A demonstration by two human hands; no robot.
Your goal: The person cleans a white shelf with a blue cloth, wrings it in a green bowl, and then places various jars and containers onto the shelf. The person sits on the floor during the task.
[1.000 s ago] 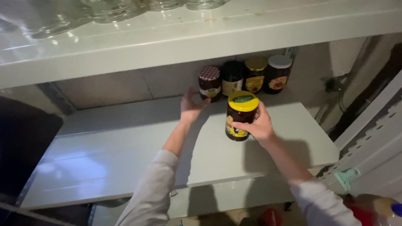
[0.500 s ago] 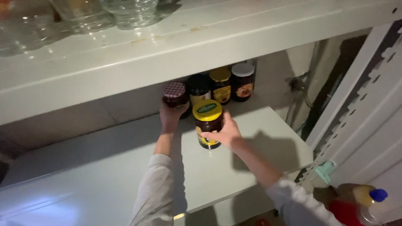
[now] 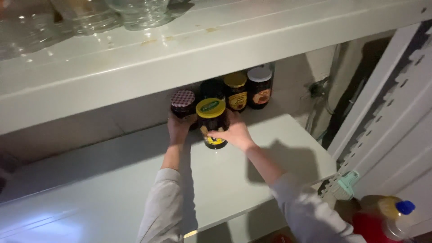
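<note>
The right hand point(image 3: 236, 133) stays clamped on the yellow-lidded jar point(image 3: 211, 122) — now closer to the checked-lid jar point(image 3: 182, 104), which the left hand point(image 3: 177, 128) still grips.

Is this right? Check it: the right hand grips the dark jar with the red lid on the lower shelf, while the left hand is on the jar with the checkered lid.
Not quite. The head view shows the right hand gripping a dark jar whose lid is yellow, not red. The rest holds: it is on the lower shelf, and the left hand is on the jar with the checkered lid.
</note>
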